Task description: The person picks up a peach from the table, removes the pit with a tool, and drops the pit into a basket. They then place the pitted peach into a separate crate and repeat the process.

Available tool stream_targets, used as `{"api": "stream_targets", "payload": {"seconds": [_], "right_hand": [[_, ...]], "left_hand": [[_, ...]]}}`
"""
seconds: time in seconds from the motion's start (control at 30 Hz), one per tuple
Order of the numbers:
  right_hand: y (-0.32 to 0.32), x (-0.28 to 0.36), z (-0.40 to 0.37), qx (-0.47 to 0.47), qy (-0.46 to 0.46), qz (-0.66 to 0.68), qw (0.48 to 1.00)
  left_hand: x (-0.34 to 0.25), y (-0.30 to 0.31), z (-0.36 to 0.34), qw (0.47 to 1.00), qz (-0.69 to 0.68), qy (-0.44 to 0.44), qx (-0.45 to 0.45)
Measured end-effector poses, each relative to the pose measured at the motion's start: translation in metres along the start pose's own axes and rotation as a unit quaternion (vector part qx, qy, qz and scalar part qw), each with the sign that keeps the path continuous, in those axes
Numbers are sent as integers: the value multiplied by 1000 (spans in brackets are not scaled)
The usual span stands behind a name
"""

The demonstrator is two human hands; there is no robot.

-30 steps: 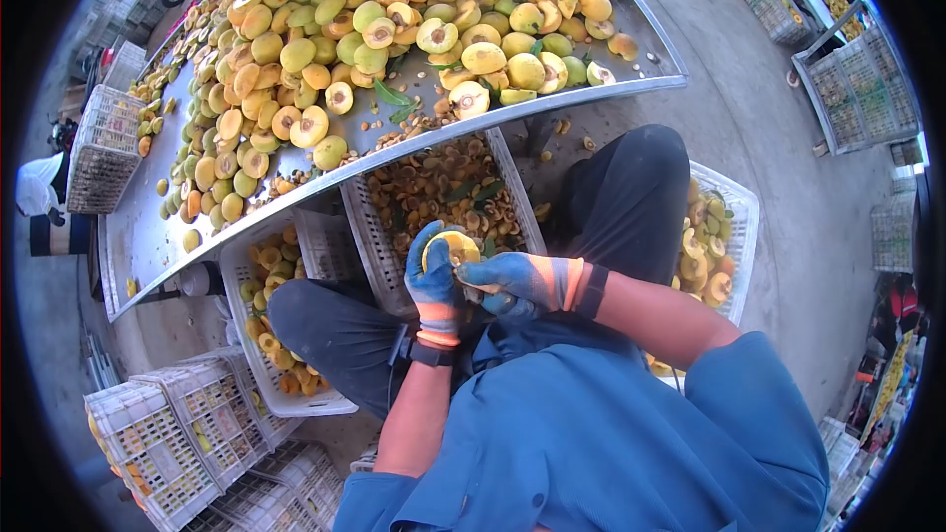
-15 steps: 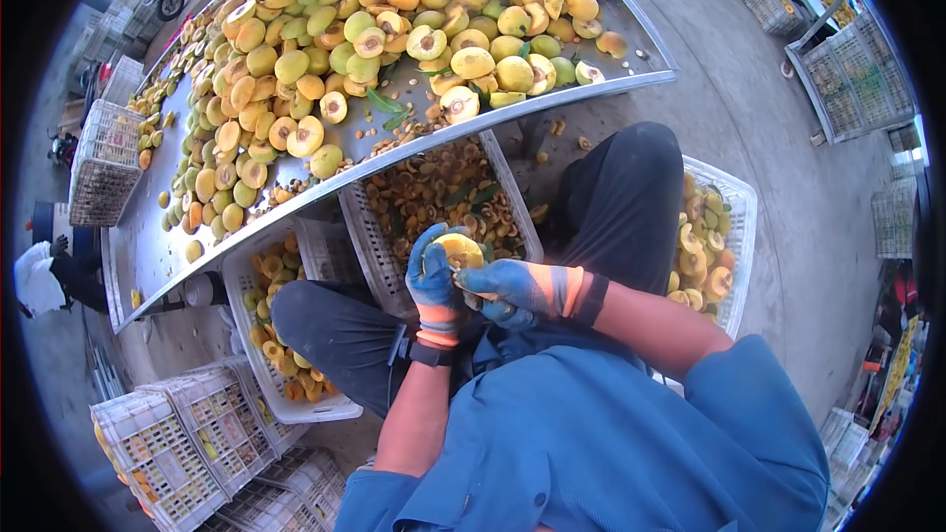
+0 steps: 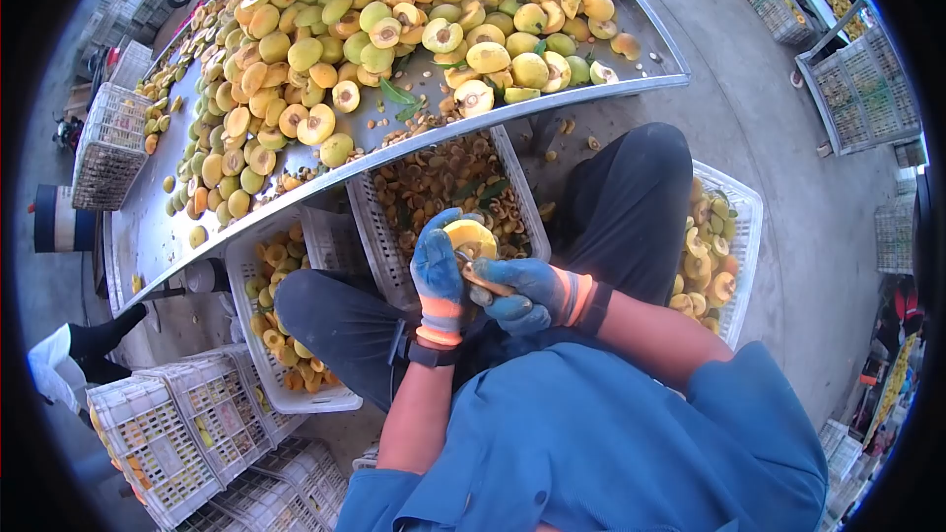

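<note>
My left hand (image 3: 437,274), in a blue, grey and orange glove, is wrapped round a yellow fruit half (image 3: 472,238) above my lap. Closed on a small tool with a wooden handle (image 3: 490,281) is my gloved right hand (image 3: 530,293); the tool's metal end touches the fruit's cut side. Just beyond the hands, a white crate (image 3: 376,244) holds pits, fruit scraps and leaves. Piled fruits (image 3: 305,52), whole and halved, lie on the metal table (image 3: 414,143) in front of me.
Fruit halves fill a crate (image 3: 749,236) right of my knees and another crate (image 3: 286,402) to the left. Stacked crates (image 3: 177,433) stand at the lower left. Another person's dark-clad limb and white garment (image 3: 59,365) show at the left edge.
The fruit's pale cut face shows more, with the tool's metal end against it. The other person at the left edge has moved lower in view. The view has shifted slightly.
</note>
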State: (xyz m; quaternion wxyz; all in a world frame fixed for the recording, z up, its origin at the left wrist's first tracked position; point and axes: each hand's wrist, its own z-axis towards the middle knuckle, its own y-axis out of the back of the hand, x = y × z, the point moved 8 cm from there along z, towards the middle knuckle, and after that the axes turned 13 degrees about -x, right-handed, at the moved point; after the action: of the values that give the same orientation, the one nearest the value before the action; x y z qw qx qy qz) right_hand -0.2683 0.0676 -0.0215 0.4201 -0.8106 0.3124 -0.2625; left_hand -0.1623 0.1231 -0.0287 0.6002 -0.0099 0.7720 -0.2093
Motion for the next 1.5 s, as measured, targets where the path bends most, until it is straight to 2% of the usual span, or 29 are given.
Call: {"api": "stream_targets", "payload": {"seconds": [0.03,0.07,0.2,0.23,0.3,0.33,0.43,0.5,0.6,0.63,0.7,0.73,0.77,0.8,0.87,0.93,0.97,1.0,1.03,1.1,1.17,1.27,1.3,1.33,1.4,1.43,1.5], "right_hand": [[-7,2,-3,73,-36,55,995],[-1,1,-3,46,-43,65,996],[-4,2,-8,41,-38,41,998],[1,1,-7,-15,-15,-14,1000],[6,8,-8,-122,34,-129,984],[-3,10,-13,-96,32,-104,989],[-22,26,-34,-10,31,-29,999],[-19,49,-48,-176,123,-185,959],[-19,50,-41,-174,133,-262,940],[-17,56,-29,-228,248,-337,879],[-20,64,-18,-264,355,-409,798],[-15,61,-9,-269,316,-390,822],[-7,59,-4,-276,275,-369,844],[1,54,0,-287,233,-346,862],[-5,58,-2,-274,293,-420,814],[-2,60,-5,-254,344,-470,772],[1,57,-4,-237,362,-486,759],[3,59,-3,-246,360,-461,773],[3,62,-3,-253,362,-448,777],[2,69,-4,-268,367,-421,785],[4,76,-14,-302,328,-369,816],[23,84,-24,-292,400,-399,772],[23,89,-30,-306,389,-345,797],[22,93,-36,-320,381,-288,818],[31,96,-44,-333,366,-305,814],[35,98,-48,-338,359,-316,811],[28,108,-54,-315,416,-328,787]], "left_hand": [[-5,-6,0,1000,-12,-1,13],[-8,-9,0,999,-23,-2,24],[-16,-14,0,998,-15,-13,58],[-17,-14,-1,997,-7,-16,69],[-3,-5,4,997,-16,36,67],[4,-1,6,996,-20,61,66],[19,36,8,983,-93,128,-98],[11,45,8,983,-124,105,-84],[-38,39,3,975,-174,94,-102],[-56,37,1,973,-187,86,-107],[-88,53,0,975,-155,44,-154],[-104,69,1,981,-88,-9,-170],[-128,94,0,973,43,-108,-199],[-153,121,-4,921,218,-214,-242],[-193,190,-18,738,469,-328,-359],[-214,252,-24,609,594,-309,-425],[-222,249,-22,555,635,-334,-420],[-228,226,-18,524,649,-373,-407],[-232,185,-12,555,610,-423,-376],[-201,120,31,781,451,-347,-257],[-164,44,72,853,374,-336,-143],[-110,-52,129,852,421,-308,-34],[-91,-74,150,854,426,-297,-16],[-65,-89,177,840,474,-263,10],[-25,-113,211,799,566,-192,60],[-21,-121,213,791,578,-192,59],[-18,-131,216,772,604,-190,54]]}}
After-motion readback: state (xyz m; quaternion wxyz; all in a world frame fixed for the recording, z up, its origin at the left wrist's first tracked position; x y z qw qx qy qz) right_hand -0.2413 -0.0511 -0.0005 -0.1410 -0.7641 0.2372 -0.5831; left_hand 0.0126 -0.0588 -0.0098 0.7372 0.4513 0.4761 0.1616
